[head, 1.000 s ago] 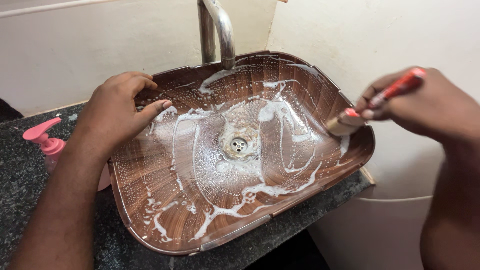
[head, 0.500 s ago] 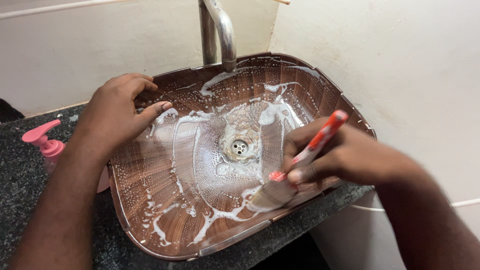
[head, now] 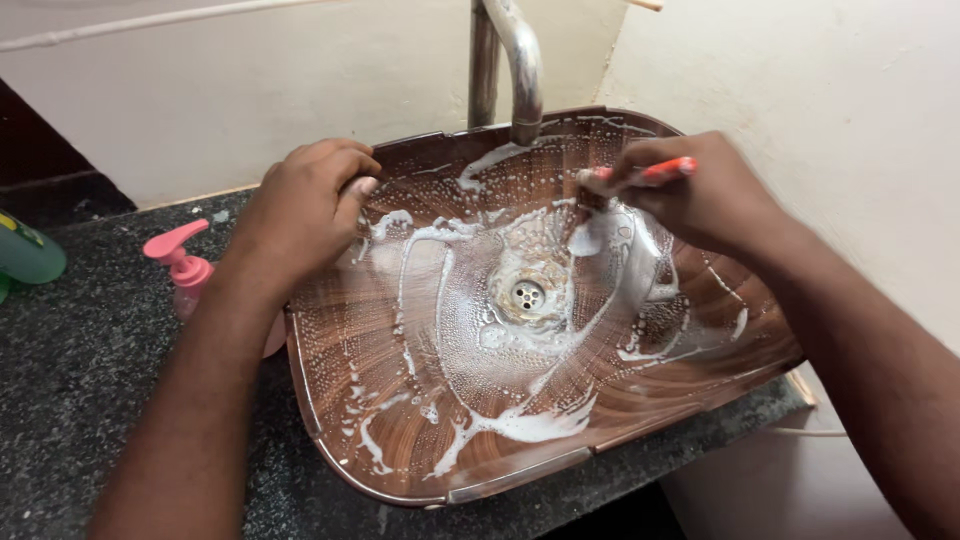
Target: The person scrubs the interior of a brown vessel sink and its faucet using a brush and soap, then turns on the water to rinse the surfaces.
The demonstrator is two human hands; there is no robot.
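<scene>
A brown wood-patterned basin [head: 350, 470] sits on a dark granite counter, streaked with white foam around its metal drain [head: 526, 293]. My left hand [head: 305, 205] rests on the basin's far left rim, fingers curled over the edge. My right hand [head: 700, 195] grips a brush with an orange-red handle [head: 655, 171]; its bristle end presses on the inner wall just under the tap, right of the drain. A chrome tap [head: 520, 70] curves down over the back of the basin.
A pink pump bottle [head: 185, 265] stands on the speckled counter [head: 90, 360] left of the basin, and a green bottle [head: 25, 255] lies at the far left edge. Cream walls close in behind and on the right.
My right hand swept the brush from the right rim to the near wall, then up to the back under the tap. The view shifted, so everything sits further right.
</scene>
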